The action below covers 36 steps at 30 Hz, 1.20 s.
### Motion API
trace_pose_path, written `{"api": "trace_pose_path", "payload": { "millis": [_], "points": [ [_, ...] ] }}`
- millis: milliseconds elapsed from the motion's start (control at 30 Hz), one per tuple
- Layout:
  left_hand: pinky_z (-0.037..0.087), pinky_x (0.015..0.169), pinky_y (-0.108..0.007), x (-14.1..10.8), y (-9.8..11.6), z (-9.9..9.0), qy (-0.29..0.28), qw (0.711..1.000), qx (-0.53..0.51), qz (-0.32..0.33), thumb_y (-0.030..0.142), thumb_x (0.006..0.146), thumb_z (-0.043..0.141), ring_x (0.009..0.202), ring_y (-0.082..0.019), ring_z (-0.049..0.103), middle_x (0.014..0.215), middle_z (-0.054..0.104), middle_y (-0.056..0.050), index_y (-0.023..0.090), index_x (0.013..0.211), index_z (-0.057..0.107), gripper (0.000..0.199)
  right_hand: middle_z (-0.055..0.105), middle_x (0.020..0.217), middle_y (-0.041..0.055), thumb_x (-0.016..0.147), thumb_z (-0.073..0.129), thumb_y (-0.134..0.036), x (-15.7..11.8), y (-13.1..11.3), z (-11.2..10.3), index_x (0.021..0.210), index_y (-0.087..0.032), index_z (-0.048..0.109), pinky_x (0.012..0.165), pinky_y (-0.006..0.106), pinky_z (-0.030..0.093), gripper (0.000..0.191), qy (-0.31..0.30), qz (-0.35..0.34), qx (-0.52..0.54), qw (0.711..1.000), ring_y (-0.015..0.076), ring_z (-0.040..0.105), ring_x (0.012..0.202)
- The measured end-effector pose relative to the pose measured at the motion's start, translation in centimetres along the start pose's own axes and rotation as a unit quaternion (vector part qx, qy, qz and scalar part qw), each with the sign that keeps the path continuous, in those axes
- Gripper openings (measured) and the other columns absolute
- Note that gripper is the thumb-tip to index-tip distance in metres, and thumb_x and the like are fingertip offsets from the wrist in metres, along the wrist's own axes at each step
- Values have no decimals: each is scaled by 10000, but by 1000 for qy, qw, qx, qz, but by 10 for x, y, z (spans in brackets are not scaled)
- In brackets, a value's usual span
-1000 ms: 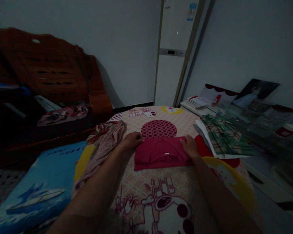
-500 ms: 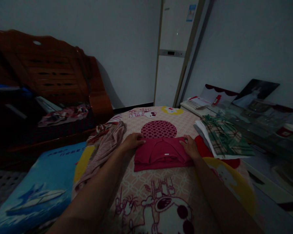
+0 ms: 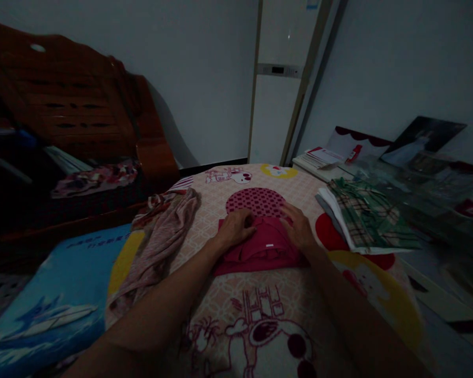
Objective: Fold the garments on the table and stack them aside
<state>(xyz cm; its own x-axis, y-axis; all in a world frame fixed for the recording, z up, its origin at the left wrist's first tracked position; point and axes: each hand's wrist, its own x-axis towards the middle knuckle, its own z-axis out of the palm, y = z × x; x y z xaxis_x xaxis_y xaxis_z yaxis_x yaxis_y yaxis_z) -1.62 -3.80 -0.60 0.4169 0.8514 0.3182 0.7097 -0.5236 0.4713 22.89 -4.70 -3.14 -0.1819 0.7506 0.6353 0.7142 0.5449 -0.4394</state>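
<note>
A dark pink garment, folded into a flat rectangle with a small white label at its neckline, lies on a patterned cloth. My left hand rests on its upper left part, fingers bent and thumb held apart from them. On the upper right part is my right hand, its fingers stretched out and apart along the edge. Neither hand pinches the fabric as far as I can see. Left of the garment lies a crumpled pinkish striped garment. A folded green plaid garment lies over white cloth at the right.
A glass-topped table with papers, a picture and a cup stands at the right. At the left are a carved wooden bench and a blue printed item. A tall white cabinet-like unit stands against the back wall.
Both hands have left the pink garment's outer top corners and moved inward over it. The right fingers have spread out. The camera view has tilted down slightly.
</note>
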Motion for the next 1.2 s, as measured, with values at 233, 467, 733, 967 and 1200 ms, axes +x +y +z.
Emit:
{"api": "trace_pose_path", "payload": {
  "millis": [233, 467, 733, 967, 1200],
  "points": [
    [473, 744, -286, -1, 4, -1, -1, 1000, 24, 1, 171, 790, 618, 808, -189, 642, 883, 722, -54, 165, 887, 709, 133, 645, 1331, 103, 905, 556, -214, -8, -25, 24, 1165, -248, 717, 1070, 490, 463, 308, -113, -16, 75, 991, 251, 588, 1243],
    [465, 720, -257, 2, -3, -1, -6, 999, -44, -30, 163, 795, 604, 778, -167, 650, 845, 741, -37, 160, 800, 752, 148, 631, 1350, 117, 908, 563, -196, -10, -25, 18, 1148, -233, 735, 1071, 480, 468, 297, -111, -28, 92, 989, 253, 586, 1250],
    [459, 681, -245, 5, -4, -1, -8, 997, -55, -47, 206, 801, 594, 739, -158, 631, 799, 738, -27, 165, 766, 750, 165, 611, 1378, 108, 910, 553, -212, -10, -27, 18, 1248, -238, 685, 1089, 492, 450, 364, -119, -21, 81, 989, 249, 564, 1277],
    [446, 672, -249, 5, -3, -1, -9, 997, -56, -44, 197, 800, 588, 719, -158, 626, 793, 733, -37, 152, 769, 753, 173, 615, 1373, 105, 901, 552, -213, -10, -29, 18, 1246, -230, 682, 1090, 481, 451, 369, -117, -20, 86, 989, 243, 564, 1276],
    [435, 668, -252, 5, -4, -1, -8, 997, -62, -49, 192, 789, 596, 718, -158, 623, 790, 724, -39, 149, 760, 744, 157, 717, 1165, 129, 845, 643, -240, -8, -25, 17, 1048, -181, 722, 1021, 481, 500, 225, -21, 19, 52, 998, 262, 657, 1109]
  ]
}}
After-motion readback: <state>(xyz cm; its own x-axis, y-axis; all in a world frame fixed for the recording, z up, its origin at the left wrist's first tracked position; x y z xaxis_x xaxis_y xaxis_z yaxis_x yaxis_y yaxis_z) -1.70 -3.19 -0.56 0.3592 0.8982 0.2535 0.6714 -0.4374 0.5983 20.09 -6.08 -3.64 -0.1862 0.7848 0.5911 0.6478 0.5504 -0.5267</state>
